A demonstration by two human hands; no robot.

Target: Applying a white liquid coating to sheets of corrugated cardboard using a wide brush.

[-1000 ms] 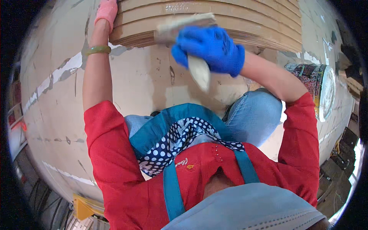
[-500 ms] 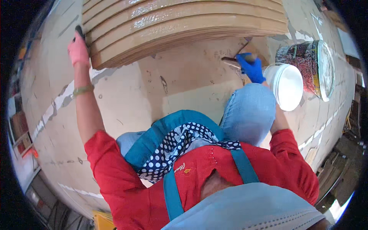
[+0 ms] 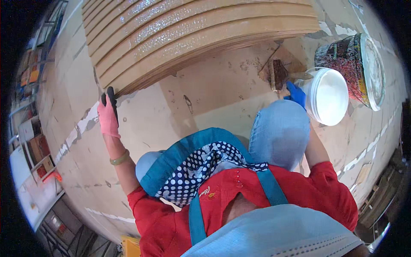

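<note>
Left hand (image 3: 109,113), in a pink glove with dark fingertips, is placed at the near-left corner of the staggered cardboard stack (image 3: 201,25); fingers are stretched along the corner, but whether the edge is pinched or merely touched can't be told. A corner is probably favoured because the strip faces are left untouched there. The stack lies across the floor (image 3: 150,107) ahead of the knees, sheets offset so a long strip of each is exposed; that layout presumably gives access to many edges at once. Glossy, wet-looking patches are seen on the strips. Right hand (image 3: 296,96), blue-gloved, is set low between the right knee (image 3: 280,126) and the white bucket (image 3: 315,100); fingers are partly hidden, so no grip can be confirmed, and contact with the bucket can't be told either. Wide flat brush (image 3: 280,73) is laid just beyond that hand, bristles left, handle toward the bucket, on a brown cardboard piece (image 3: 291,58), likely used as a rest so the floor isn't smeared. Bucket is parked beside the knee, near the brush, presumably for short reach. Paint-stained drum (image 3: 342,64) is kept farther right, just behind the bucket, clear of the stack.
</note>
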